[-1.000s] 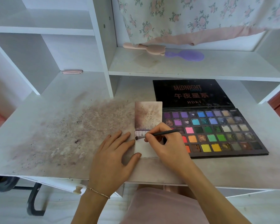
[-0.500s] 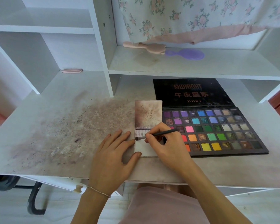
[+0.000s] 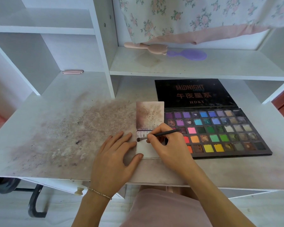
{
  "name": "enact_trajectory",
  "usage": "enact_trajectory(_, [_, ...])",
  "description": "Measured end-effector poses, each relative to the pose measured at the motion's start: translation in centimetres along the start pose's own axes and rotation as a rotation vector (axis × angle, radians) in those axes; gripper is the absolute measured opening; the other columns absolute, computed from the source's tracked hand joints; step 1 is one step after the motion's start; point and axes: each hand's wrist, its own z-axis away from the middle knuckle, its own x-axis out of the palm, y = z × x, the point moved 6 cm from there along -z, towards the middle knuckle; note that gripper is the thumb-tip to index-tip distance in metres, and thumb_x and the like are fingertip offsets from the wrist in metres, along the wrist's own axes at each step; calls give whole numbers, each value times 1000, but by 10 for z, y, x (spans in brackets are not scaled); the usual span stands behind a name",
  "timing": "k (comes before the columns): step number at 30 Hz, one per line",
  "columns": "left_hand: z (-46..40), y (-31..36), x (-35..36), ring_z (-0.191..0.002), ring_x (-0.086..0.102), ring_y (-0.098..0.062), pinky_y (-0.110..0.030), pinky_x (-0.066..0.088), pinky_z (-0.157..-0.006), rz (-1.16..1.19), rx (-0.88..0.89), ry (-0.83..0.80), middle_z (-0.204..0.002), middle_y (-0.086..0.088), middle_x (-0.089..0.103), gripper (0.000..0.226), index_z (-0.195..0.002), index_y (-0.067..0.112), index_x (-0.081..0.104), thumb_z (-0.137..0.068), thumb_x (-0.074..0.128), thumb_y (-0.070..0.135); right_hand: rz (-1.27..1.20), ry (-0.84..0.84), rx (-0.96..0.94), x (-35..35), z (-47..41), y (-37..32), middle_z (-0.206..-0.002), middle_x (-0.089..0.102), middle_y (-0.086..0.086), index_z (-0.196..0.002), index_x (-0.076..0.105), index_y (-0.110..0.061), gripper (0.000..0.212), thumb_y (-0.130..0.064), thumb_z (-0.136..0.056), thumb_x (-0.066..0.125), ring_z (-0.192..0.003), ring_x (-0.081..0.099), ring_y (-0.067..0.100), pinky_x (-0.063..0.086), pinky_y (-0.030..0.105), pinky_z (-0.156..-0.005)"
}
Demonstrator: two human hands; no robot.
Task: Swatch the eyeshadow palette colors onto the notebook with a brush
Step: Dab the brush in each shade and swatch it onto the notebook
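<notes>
Right hand [image 3: 169,145] pinches a thin dark brush [image 3: 161,134] in its fingertips. Left hand [image 3: 115,154] lies flat with straight fingers on the desk [image 3: 39,128], and its thumb and first finger touch the left edge of the notebook [image 3: 147,149] to keep it from sliding.

Now from big to small. The desk is white and has a wide dusty brown-pink smear of powder on its left part. The eyeshadow palette [image 3: 220,131] lies open just to the right of the notebook, with rows of many colors and a black lid folded back. The little notebook is open between the two hands; its top page is smudged and its lower page is mostly clean, with a pale purple streak along the top.

The brush lies almost sideways. Its handle points right, over the palette, and its soft tip points left, touching the lower page near the left edge. The clean paper is just below the tip, so I think the next stroke goes there. The right hand is the nearer one to the colors.
</notes>
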Motion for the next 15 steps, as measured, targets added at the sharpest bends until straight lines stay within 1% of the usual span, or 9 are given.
enact_trajectory(3, [0,0,0,-114,57,-24,-46,34,-102,3,-2,-1,-115,-2,66,35,-95,16,72,-74,62,41,-6,-3,-2,0,0,1,-73,66,0,-80,58,-14,6,-12,-85,60,-68,56,3,42,10,-60])
enact_trajectory(5, [0,0,0,-114,57,-24,-45,34,-102,4,-4,-6,-115,-3,66,34,-96,16,71,-73,63,39,-26,9,-21,-1,0,1,-72,65,-4,-79,57,-18,10,-10,-85,60,-69,57,-1,42,8,-60])
enact_trajectory(7, [0,0,0,-114,57,-24,-45,35,-101,8,-5,-4,-115,-2,66,35,-95,16,71,-74,62,41,-41,70,-61,-6,0,0,-74,63,-7,-80,56,-23,16,-9,-85,59,-71,59,2,45,11,-62])
enact_trajectory(9, [1,1,-1,-114,57,-23,-45,36,-101,9,-6,-4,-114,-2,66,40,-95,16,71,-77,54,47,-67,161,-96,-14,1,0,-77,62,-10,-82,55,-29,22,-7,-87,57,-75,61,5,48,14,-64])
enact_trajectory(11, [1,2,-2,-114,57,-22,-46,37,-101,10,-3,0,-114,-1,66,45,-95,17,71,-76,48,51,-78,243,-118,-23,2,1,-81,60,-11,-87,53,-33,25,-8,-89,53,-78,61,4,48,11,-67])
enact_trajectory(14, [1,2,-2,-114,57,-23,-48,35,-101,13,10,-9,-115,-1,66,47,-96,18,70,-75,48,53,-45,344,-107,-39,5,6,-80,59,-15,-90,50,-37,22,-16,-91,44,-79,59,-5,44,5,-67])
enact_trajectory(15, [1,2,-2,-115,57,-22,-47,34,-102,8,12,-15,-115,0,66,47,-96,18,70,-74,48,53,-20,377,-102,-46,6,9,-79,58,-16,-89,49,-37,23,-16,-92,42,-78,58,-8,43,4,-66])
